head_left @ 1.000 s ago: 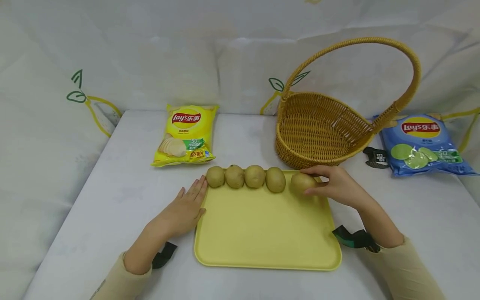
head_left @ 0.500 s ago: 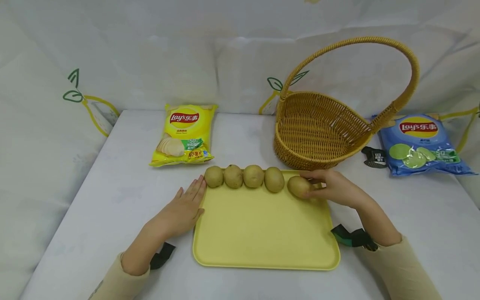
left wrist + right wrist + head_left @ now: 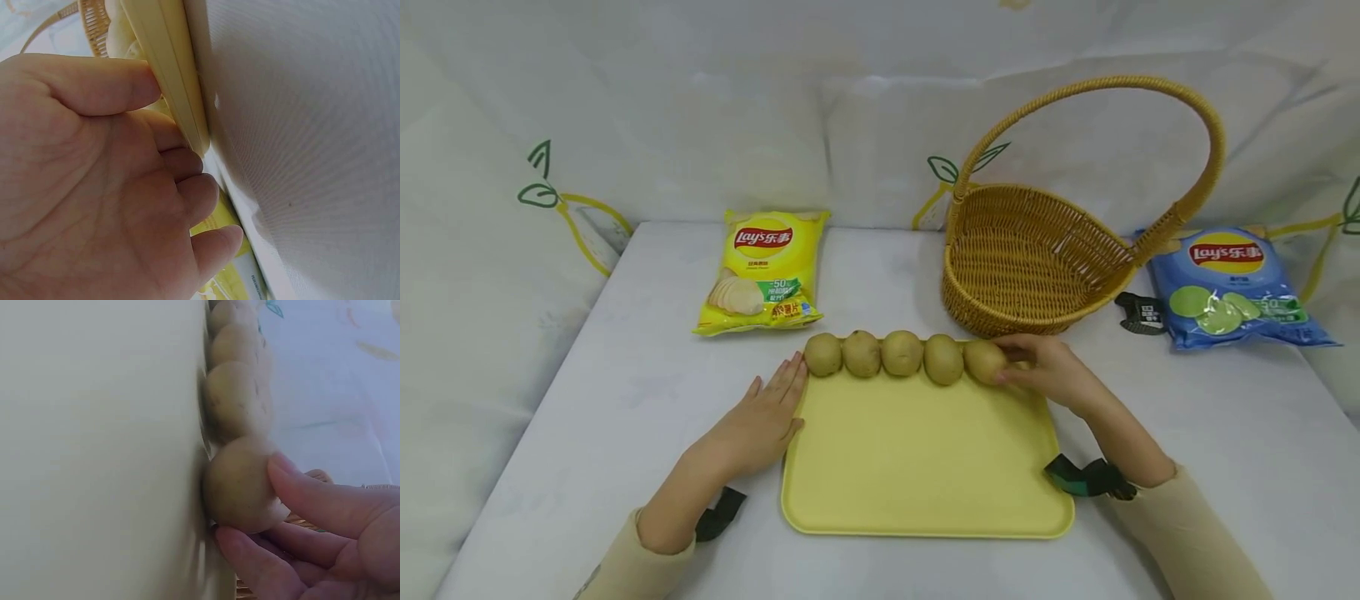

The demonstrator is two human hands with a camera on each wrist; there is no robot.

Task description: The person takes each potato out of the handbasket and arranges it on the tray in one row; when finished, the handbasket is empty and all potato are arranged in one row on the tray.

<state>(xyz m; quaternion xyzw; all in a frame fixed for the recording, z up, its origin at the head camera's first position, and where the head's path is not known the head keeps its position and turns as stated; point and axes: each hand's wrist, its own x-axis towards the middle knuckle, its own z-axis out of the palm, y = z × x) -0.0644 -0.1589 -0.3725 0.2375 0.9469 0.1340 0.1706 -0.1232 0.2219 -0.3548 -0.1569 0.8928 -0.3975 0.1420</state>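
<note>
Several potatoes [image 3: 902,353] stand in a row along the far edge of a yellow tray [image 3: 925,467]. The rightmost potato [image 3: 984,362] is pinched between the thumb and fingers of my right hand [image 3: 1056,375]. In the right wrist view, that same potato [image 3: 240,484] sits on the tray at the end of the row, close against its neighbour. My left hand [image 3: 760,427] lies along the tray's left edge with its fingers extended, the tips beside the leftmost potato [image 3: 823,355]. The left wrist view has the thumb and fingers of this hand [image 3: 106,175] against the tray rim [image 3: 172,75].
Behind the tray's right side stands a wicker basket [image 3: 1030,258] with a tall handle. A yellow chip bag [image 3: 763,272] lies at the back left, a blue chip bag [image 3: 1236,287] at the back right. A small black piece [image 3: 1141,314] lies between basket and blue bag.
My right hand has moved the rightmost potato left, closing the gap to the row. The left hand keeps its place at the tray edge. The whole view has shifted slightly.
</note>
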